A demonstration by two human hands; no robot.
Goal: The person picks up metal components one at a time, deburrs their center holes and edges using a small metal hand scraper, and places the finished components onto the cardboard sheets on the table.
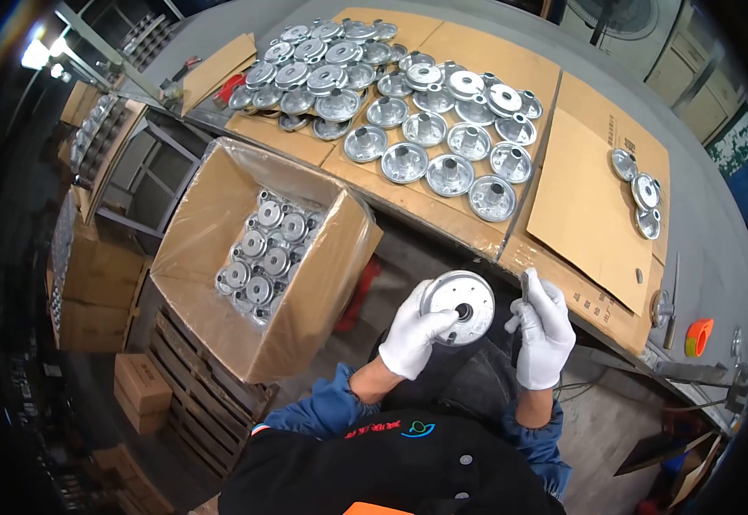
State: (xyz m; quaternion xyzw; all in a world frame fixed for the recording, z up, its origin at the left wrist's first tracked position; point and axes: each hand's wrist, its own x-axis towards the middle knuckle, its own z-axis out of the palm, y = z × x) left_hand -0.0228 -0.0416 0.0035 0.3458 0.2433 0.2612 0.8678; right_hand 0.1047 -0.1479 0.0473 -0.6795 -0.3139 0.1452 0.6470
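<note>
My left hand [410,336], in a white glove, grips a round metal casting [474,296] by its left edge. The thumb lies over its face near the central hole, and a ring of small holes shows around it. To the right, my right hand [545,330], also gloved, is closed on a thin grey flat tool [525,286] whose tip points up. Its kind cannot be made out, and the fingers hide part of it. The tool and the casting are apart. Both hands are above my lap, in front of the table edge.
Many similar castings [451,174] stand on cardboard [442,47] across the table, stacked at the back left. Three more castings [646,192] lie at the right. A plastic-lined carton [187,257] at left holds several. An orange tape roll [698,337] sits at the right edge.
</note>
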